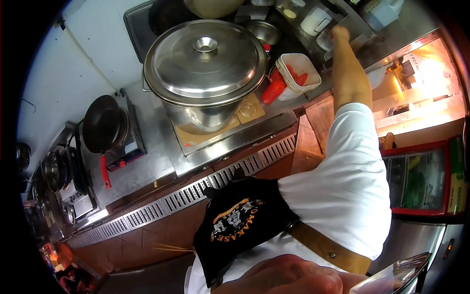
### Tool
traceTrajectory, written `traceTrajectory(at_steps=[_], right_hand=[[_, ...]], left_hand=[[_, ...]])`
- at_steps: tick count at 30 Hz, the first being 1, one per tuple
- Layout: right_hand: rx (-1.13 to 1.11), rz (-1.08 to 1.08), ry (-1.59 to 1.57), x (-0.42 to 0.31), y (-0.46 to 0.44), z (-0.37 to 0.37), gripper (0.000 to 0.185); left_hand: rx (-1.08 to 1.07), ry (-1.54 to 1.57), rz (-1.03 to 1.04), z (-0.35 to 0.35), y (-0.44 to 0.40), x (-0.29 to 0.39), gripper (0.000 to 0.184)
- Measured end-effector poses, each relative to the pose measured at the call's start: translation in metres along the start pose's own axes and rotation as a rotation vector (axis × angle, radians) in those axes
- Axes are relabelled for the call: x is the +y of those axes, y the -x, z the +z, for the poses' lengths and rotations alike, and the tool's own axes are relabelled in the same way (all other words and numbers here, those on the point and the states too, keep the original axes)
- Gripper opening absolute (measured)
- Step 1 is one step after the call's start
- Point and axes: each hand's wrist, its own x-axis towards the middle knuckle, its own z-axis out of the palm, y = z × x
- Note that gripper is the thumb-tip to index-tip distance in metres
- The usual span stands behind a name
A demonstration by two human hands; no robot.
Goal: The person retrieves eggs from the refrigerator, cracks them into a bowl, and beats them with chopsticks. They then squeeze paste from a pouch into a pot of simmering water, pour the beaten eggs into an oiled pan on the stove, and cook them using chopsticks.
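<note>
"White sleeve point(357, 132), bare forearm point(348, 81): one person stretches a right hand point(341, 33) across a crowded kitchen worktop. Gripping anything?"

"Cannot tell. Its fingers appear bunched, but the view hides what, if anything, they hold."

"And the thing nearest it?"

"Just left of the hand: one rounded clear container point(324, 40). Whether they touch is unclear. Slightly beyond, also on the left, stands one labelled container point(316, 20) with pale contents; beyond the hand to its right, one translucent plastic jug point(384, 13)."

"Closer to the body?"

"Below and left of the hand, one squarish white plastic tub point(303, 87) with something red inside. Beside it leans one smooth red cylinder point(273, 92). One shiny round metal bowl point(264, 32) sits further left of the hand."

"The outer ring?"

"Left past the bowl, one broad steel stockpot point(208, 115) under one polished lid point(205, 66) with a single round knob. Well apart from the hand, lower left, one dark round pan point(100, 122) with a red handle point(105, 171). Well below the hand, to its right, one red-framed cabinet point(421, 179), glass-fronted."
</note>
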Motion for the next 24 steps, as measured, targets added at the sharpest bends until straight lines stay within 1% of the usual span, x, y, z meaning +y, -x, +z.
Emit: traceTrajectory(at_steps=[1, 3, 5, 6, 8, 9, 11, 12, 14, 15, 16, 18, 19, 20, 22, 24], right_hand=[[0.006, -0.075, 0.178, -0.003, 0.01, -0.006, 0.031], [0.009, -0.155, 0.356, -0.011, 0.022, -0.008, 0.029], [0.3, -0.092, 0.406, 0.0, -0.001, 0.007, 0.033], [0.296, -0.097, 0.405, -0.009, 0.019, 0.002, 0.033], [0.294, -0.051, 0.157, -0.029, 0.075, -0.019, 0.034], [0.297, -0.052, 0.158, -0.027, 0.076, -0.019, 0.034], [0.477, -0.298, 0.408, -0.014, 0.068, -0.016, 0.032], [0.483, -0.294, 0.407, -0.013, 0.075, -0.023, 0.032], [0.361, -0.794, 1.067, -0.012, 0.102, -0.039, 0.031], [0.366, -0.791, 1.066, -0.011, 0.116, -0.041, 0.031], [0.305, -0.629, 0.376, -0.013, 0.132, -0.04, 0.028], [0.113, -0.197, -0.967, -0.015, 0.167, -0.036, 0.021], [0.061, -0.184, -1.026, -0.023, 0.195, -0.05, 0.015], [0.05, -0.181, -1.034, -0.022, 0.214, -0.059, 0.015], [-0.07, -0.25, -1.078, -0.016, 0.247, -0.072, 0.017], [-0.174, -0.226, -1.13, -0.012, 0.281, -0.087, 0.016]], left_hand=[[-0.002, 0.006, 0.001, 0.001, -0.001, -0.001, 0.04], [-0.004, 0.018, 0.001, 0.0, -0.002, -0.003, 0.04], [-0.004, 0.032, -0.001, -0.003, -0.003, -0.005, 0.04], [-0.003, 0.034, 0.001, -0.003, -0.004, -0.007, 0.04], [-0.006, 0.045, 0.003, -0.005, -0.006, -0.008, 0.04], [-0.008, 0.05, 0.006, -0.005, -0.006, -0.01, 0.04], [-0.014, 0.057, 0.015, -0.006, -0.01, -0.012, 0.04], [-0.013, 0.066, 0.022, -0.008, -0.012, -0.012, 0.04], [-0.014, 0.074, 0.033, -0.011, -0.015, -0.014, 0.04], [-0.013, 0.083, 0.038, -0.012, -0.016, -0.014, 0.04], [-0.01, 0.091, 0.04, -0.013, -0.016, -0.015, 0.04], [0.006, 0.11, 0.047, -0.015, -0.013, -0.017, 0.04], [0.016, 0.123, 0.046, -0.017, -0.009, -0.021, 0.04], [0.033, 0.137, 0.047, -0.02, -0.005, -0.025, 0.04], [0.073, 0.173, 0.042, -0.025, 0.008, -0.037, 0.04], [0.14, 0.223, 0.039, -0.027, 0.027, -0.054, 0.04]])
